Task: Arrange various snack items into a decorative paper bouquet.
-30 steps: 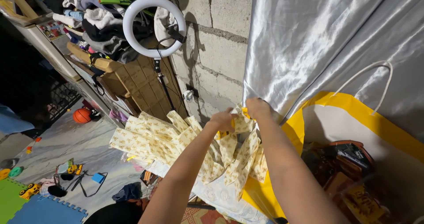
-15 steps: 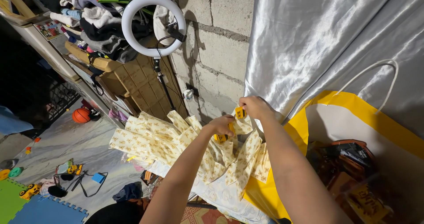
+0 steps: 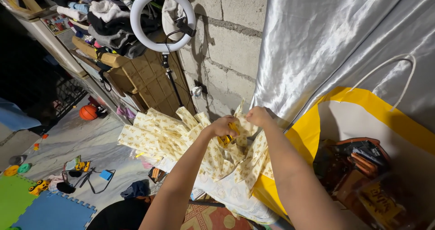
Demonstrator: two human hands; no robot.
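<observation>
Head view, looking down over both forearms. The left hand [image 3: 222, 126] is curled shut around a small yellow packet [image 3: 225, 139], which shows just below the knuckles. The right hand [image 3: 259, 116], at 3 o'clock from the left and just beside it, pinches the top of a cream paper sleeve printed with a yellow pattern [image 3: 247, 129]; this sleeve sits between the two hands. More paper sleeves of the same kind [image 3: 154, 137] fan out toward 9 o'clock from the hands and hang down toward 6 o'clock, overlapping one another.

At 3 o'clock from the hands stands a yellow and white paper bag [image 3: 358, 121] with a white cord handle; dark snack packets [image 3: 362, 159] lie in it. Behind it hangs a silver satin curtain [image 3: 326, 39], and at 12 o'clock is a grey block wall [image 3: 231, 35]. A white ring light [image 3: 162, 19] on a stand rises at 11 o'clock, in front of cardboard boxes [image 3: 140, 80] topped with piled clothes [image 3: 99, 17]. At 8 o'clock on the floor lie an orange ball [image 3: 88, 112], small toys [image 3: 74, 178] and blue and green foam mats [image 3: 31, 207].
</observation>
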